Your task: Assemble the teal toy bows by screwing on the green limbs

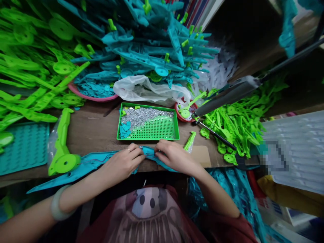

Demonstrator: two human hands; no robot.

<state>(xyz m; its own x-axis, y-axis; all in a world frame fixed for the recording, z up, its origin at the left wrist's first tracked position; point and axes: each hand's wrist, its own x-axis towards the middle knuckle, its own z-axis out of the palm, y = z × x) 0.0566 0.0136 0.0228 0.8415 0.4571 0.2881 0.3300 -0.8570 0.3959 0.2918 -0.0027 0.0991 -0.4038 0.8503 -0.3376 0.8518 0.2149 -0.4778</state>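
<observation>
A long blue plastic shell (92, 162) lies along the table's near edge, its pointed end reaching to the left. My left hand (126, 160) is closed on its middle, with a ring on one finger. Just to the right, my right hand (173, 155) grips the same shell with bent fingers. The fingertips hide whatever small detail is between them. Behind the hands stands a green perforated tray (148, 138) holding many small silvery screws (139, 116) and some little blue pieces (125, 130). A lime-green part with a round disc (66, 163) touches or overlaps the shell at left.
Lime-green parts (27, 67) heap at left, blue parts (149, 55) at the back, more green ones (227, 126) at right. A pink basin (98, 99) and a red basket (194, 116) flank the tray. A grey rod-like tool (227, 96) slants in from the right.
</observation>
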